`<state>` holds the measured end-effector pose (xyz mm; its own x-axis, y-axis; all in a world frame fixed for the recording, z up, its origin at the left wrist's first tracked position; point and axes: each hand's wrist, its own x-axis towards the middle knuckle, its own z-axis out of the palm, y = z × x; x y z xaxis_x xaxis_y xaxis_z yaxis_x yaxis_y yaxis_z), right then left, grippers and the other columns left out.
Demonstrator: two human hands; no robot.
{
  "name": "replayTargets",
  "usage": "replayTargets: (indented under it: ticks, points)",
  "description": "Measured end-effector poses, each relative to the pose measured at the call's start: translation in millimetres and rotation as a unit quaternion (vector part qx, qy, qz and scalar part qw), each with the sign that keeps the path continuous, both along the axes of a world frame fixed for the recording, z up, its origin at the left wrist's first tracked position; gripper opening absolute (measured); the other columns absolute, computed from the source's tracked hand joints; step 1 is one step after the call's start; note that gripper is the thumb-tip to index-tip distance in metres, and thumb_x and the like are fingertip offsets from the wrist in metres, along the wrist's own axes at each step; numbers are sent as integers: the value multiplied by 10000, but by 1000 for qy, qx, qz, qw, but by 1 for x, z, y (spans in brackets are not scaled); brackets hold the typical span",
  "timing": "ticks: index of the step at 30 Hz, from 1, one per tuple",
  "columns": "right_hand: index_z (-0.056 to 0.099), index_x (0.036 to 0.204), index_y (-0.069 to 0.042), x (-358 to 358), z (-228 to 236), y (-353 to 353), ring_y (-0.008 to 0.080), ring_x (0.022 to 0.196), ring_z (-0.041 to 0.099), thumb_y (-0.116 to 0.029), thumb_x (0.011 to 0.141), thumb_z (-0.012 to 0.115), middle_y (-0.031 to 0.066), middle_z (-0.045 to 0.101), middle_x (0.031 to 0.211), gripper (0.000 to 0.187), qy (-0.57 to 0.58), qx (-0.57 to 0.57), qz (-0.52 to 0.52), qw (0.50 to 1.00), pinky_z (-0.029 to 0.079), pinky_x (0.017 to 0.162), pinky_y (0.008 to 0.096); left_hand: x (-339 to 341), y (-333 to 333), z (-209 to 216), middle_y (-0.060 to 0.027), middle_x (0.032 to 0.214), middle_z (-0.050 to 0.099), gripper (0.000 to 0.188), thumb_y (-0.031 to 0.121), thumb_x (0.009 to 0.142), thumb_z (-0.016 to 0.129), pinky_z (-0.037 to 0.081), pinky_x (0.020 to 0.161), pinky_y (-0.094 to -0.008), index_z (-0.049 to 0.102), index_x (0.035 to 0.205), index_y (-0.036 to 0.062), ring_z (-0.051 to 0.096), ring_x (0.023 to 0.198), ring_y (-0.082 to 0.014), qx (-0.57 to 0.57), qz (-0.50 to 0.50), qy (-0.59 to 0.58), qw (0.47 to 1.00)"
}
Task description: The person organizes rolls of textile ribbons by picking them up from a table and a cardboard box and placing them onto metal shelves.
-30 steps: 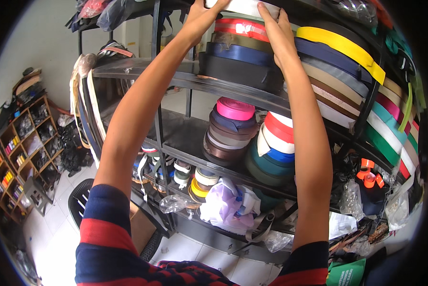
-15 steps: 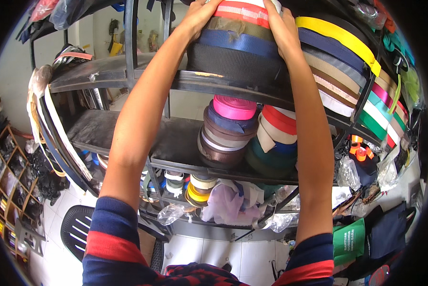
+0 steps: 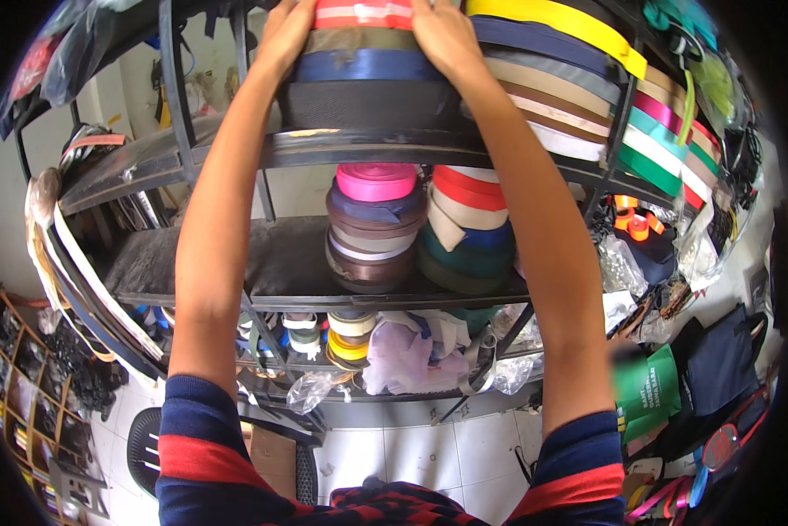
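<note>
At the top of the view, both of my hands are raised to a stack of rolled webbing on the upper shelf. My left hand [image 3: 286, 37] presses against the left side of a red roll with pale stripes [image 3: 363, 13]. My right hand [image 3: 445, 37] grips that roll's right side. The fingertips are partly cut off by the upper edge. Beneath it lie an olive roll [image 3: 359, 39], a shiny blue roll [image 3: 367, 65] and a wide black roll [image 3: 367, 105], which rests on the shelf.
Beside my right arm stands a stack topped by a yellow roll [image 3: 552, 22]. The middle shelf [image 3: 288, 254] holds more rolls, including a pink one [image 3: 376, 181] and a red one [image 3: 469, 191]. A dark upright post [image 3: 176, 88] stands left of my left arm. A black chair [image 3: 144, 443] is lower left.
The view has shifted, so the shelf and stack appear farther left. Both hands stay on the sides of the striped roll, which remains on the stack.
</note>
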<state>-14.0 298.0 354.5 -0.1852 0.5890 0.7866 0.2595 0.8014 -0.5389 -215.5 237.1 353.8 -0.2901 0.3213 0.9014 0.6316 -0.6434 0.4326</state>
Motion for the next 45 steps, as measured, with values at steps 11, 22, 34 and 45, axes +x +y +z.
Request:
replayTargets:
  ticks: [11, 22, 34, 45]
  points:
    - [377, 1409, -43, 296, -244, -109, 258, 1085, 562, -98, 870, 619, 170, 442, 1376, 593, -15, -38, 298, 954, 458, 934, 367, 268, -95, -249, -205, 1395, 447, 549, 382, 965, 406, 263, 1106, -528, 442, 1341, -16, 377, 1342, -331, 88, -186, -47, 978]
    - [369, 1359, 12, 624, -488, -352, 229, 1005, 635, -242, 988, 479, 163, 513, 1322, 462, 322, -296, -285, 853, 471, 868, 344, 622, -105, -427, -237, 1248, 535, 501, 336, 952, 470, 429, 988, -473, 469, 1254, -63, 514, 1205, -333, -420, -563, -96, 706]
    - [448, 1281, 5, 731, -513, -449, 204, 950, 646, -193, 989, 493, 134, 574, 1200, 355, 481, -210, -608, 596, 500, 794, 312, 864, -114, -457, -217, 1090, 624, 333, 186, 951, 495, 475, 937, -406, 534, 1165, -66, 611, 1042, -287, -483, -756, 51, 439]
    - [582, 1102, 10, 820, -493, -486, 144, 839, 655, -116, 905, 602, 86, 661, 937, 235, 297, -226, -804, 462, 512, 731, 280, 1014, -95, -462, -136, 1071, 652, 265, 89, 953, 460, 438, 918, -304, 559, 1163, -39, 606, 1027, -193, -465, -832, 187, 237]
